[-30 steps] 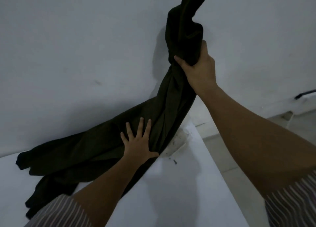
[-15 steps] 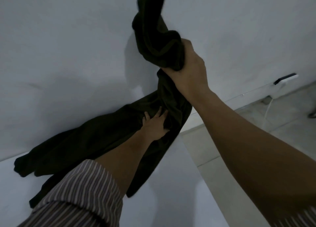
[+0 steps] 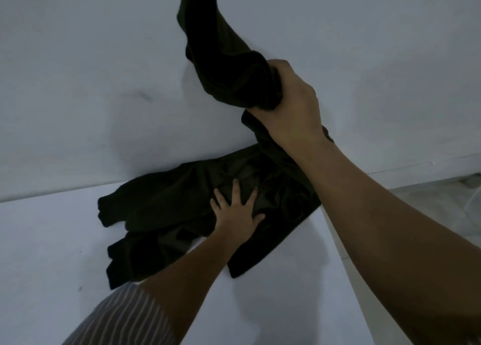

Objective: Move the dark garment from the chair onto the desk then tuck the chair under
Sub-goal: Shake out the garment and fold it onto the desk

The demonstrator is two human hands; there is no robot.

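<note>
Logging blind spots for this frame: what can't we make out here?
- Chair: not in the head view at all, so whether it is tucked is unknown.
- Dark garment: its type is unreadable; dim light and bunched folds.
- Right hand: fingertips buried in the cloth.
- Desk: the surface under the garment is covered; near and left edges are cut off by the frame.
- Left hand: palm hidden, pressed flat on cloth.

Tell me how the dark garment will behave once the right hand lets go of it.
The dark garment looks floppy: it folds over the right hand, so the raised end would probably collapse onto the desk. It likely won't slide, since the left hand presses it flat.
</note>
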